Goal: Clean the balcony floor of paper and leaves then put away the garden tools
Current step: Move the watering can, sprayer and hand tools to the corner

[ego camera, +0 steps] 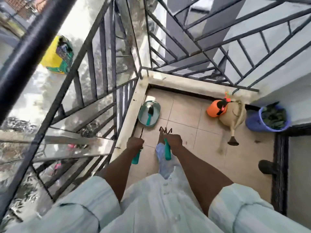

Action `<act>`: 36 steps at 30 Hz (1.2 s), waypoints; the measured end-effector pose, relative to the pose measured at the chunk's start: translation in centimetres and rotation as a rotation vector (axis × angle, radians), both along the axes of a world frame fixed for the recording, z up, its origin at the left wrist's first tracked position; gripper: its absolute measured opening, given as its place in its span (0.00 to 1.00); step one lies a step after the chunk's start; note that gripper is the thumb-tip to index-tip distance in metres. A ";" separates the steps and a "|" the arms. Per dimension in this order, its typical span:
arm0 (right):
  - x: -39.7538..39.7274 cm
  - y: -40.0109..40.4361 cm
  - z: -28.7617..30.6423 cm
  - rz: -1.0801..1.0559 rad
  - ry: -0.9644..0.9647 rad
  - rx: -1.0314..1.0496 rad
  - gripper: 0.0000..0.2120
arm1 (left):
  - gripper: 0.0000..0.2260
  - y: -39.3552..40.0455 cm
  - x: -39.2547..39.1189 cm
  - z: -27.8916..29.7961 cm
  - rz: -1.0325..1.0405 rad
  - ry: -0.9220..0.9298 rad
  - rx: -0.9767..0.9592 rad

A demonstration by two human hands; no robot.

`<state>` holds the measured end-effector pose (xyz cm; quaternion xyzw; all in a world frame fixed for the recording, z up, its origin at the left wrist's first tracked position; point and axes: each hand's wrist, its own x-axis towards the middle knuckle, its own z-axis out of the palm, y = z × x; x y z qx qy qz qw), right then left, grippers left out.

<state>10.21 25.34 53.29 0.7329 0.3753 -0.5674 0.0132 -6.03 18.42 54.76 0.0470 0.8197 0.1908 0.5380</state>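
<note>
A person stands on a tiled balcony floor (183, 118), looking down at both outstretched arms. The left hand (134, 143) is curled tight round the teal handle of a narrow garden tool (137, 152), its thin dark blade pointing forward, away from the body. The right hand (174, 141) is closed the same way round the teal handle of a hand rake (165, 140), whose dark prongs fan out ahead of the knuckles. Just beyond both fists, slightly nearer the left one, a teal oval basin (156, 107) sits on the floor against the railing kerb, already holding a teal-handled trowel (149, 113) lying lengthwise, blade away. Both held tools point roughly along that same line, so lowering them in looks like a short forward reach. Further off to the right of the right hand lie a beige watering can (233, 118), an orange pot (214, 110) and a purple bucket of leaves (268, 118)
</note>
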 end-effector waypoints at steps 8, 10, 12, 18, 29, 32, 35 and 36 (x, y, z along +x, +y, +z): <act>-5.2 12.3 -7.0 0.257 -0.050 -0.070 0.18 | 0.20 13.1 -5.9 -7.0 -0.326 0.206 -0.034; -6.3 15.0 -10.2 0.248 -0.057 -0.101 0.17 | 0.19 15.5 -7.2 -10.2 -0.383 0.195 -0.035; -7.3 17.1 -13.1 0.230 -0.073 -0.135 0.16 | 0.14 17.7 -7.8 -12.8 -0.383 0.245 -0.118; -11.5 20.8 -28.6 0.325 -0.133 -0.128 0.14 | 0.13 22.0 -10.9 -29.1 -0.491 0.275 -0.231; -17.7 24.6 -46.8 0.350 -0.145 -0.078 0.15 | 0.12 25.9 -14.2 -45.9 -0.420 0.283 -0.134; -18.0 25.0 -46.9 0.307 -0.167 -0.040 0.12 | 0.19 26.6 -14.4 -45.9 -0.411 0.310 -0.159; -17.4 24.4 -45.2 0.344 -0.179 -0.057 0.12 | 0.23 26.5 -14.4 -44.3 -0.442 0.278 -0.193; -17.2 24.2 -44.4 0.364 -0.179 -0.062 0.12 | 0.23 26.5 -14.2 -43.5 -0.438 0.262 -0.195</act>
